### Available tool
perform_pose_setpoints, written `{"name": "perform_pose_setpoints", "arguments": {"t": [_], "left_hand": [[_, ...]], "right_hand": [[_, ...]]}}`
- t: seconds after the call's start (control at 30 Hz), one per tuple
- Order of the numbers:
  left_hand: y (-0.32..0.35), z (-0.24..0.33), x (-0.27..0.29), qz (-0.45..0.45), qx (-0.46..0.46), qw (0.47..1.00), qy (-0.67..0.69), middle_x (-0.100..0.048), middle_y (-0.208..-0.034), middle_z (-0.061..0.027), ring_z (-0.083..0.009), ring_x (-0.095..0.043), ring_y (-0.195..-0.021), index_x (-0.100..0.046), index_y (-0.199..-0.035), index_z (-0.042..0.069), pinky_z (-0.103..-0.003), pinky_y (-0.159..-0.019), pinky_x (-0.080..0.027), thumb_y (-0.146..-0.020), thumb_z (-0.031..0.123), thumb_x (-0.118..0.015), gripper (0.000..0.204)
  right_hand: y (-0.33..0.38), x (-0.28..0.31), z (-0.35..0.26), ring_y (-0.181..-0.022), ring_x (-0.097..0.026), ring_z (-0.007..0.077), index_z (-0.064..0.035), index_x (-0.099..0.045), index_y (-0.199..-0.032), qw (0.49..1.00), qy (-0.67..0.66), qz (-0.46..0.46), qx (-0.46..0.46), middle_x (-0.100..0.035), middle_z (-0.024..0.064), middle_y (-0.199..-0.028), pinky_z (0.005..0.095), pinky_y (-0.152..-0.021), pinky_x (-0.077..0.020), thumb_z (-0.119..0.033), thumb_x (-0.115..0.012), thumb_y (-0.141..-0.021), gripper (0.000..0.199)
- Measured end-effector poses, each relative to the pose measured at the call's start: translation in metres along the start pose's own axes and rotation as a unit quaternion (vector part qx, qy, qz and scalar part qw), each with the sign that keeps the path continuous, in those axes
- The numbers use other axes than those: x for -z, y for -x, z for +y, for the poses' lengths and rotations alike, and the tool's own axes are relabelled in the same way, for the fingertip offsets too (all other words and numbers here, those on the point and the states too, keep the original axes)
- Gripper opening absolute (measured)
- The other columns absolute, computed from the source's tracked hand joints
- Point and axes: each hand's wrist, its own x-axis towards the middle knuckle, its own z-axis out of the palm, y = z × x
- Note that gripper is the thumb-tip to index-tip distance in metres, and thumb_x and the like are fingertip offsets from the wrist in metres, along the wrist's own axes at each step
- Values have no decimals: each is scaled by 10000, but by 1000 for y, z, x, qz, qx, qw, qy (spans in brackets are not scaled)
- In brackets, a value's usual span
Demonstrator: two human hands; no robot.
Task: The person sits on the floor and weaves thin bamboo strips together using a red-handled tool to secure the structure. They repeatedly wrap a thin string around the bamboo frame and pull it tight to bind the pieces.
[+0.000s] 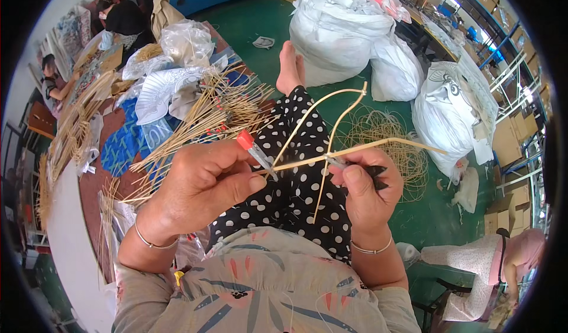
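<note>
A light frame of thin bent bamboo strips (308,162) is held up over my lap between both hands. Two curved strips rise from it and meet at a small joint at the top. My left hand (207,182) is closed in a pinch on the left end of the frame. A metal clip with a red tip (248,142) stands at that end, touching my left fingers. At the strips' crossing, my right hand (370,185) closes around the frame and a clip-like thing with dark handles (376,178), partly hidden by the fingers.
A heap of bamboo sticks (204,117) covers the table (83,226) on my left. Tangled thin strips (384,149) lie on the green floor at right. Large white sacks (337,31) stand ahead. Other people work at the far left (127,25) and lower right (473,262).
</note>
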Motion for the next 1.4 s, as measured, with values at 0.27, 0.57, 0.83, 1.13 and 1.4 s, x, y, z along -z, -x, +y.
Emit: {"name": "perform_pose_setpoints", "arguments": {"t": [0.27,0.57,0.83,1.13,1.4], "left_hand": [[-8,7,-3,-26,47,990,133,-614,-738,-61,-91,-561,-673,-620,-856,-36,-201,-596,-437,-703,-36,-640,154],[-9,1,-4,25,-2,1000,2,-563,-638,-34,-46,-488,-572,-603,-786,-14,-194,-505,-381,-717,-47,-606,76],[-8,9,-12,205,-295,884,-298,-559,-697,-92,-226,-522,-566,-559,-770,-21,-278,-518,-416,-644,-1,-652,158],[-6,-26,-61,80,-145,984,68,-573,-858,-90,-180,-550,-739,-521,-985,-13,-276,-654,-438,-684,47,-675,344],[-17,-23,-69,46,-127,912,388,-566,-908,-84,-116,-536,-785,-537,-1005,10,-235,-684,-435,-758,-35,-587,256]], "right_hand": [[-4,8,5,-592,-550,168,6,-503,-921,997,-9,-9,78,-574,192,-831,239,-517,-455,-43,-563,-788,154],[-8,5,-8,-631,-563,127,56,-542,-906,997,-17,-69,-31,-590,135,-813,229,-562,-467,-92,-567,-791,189],[-5,-4,4,-571,-430,19,23,-564,-937,998,-51,-10,-33,-563,3,-721,149,-509,-344,-39,-552,-808,143],[2,-21,1,-636,-488,48,21,-549,-950,996,-85,6,-21,-580,37,-777,166,-576,-391,-62,-550,-823,151],[1,-27,-2,-708,-523,99,23,-515,-983,994,-90,-47,34,-570,63,-834,200,-610,-415,-25,-542,-817,176]]}}
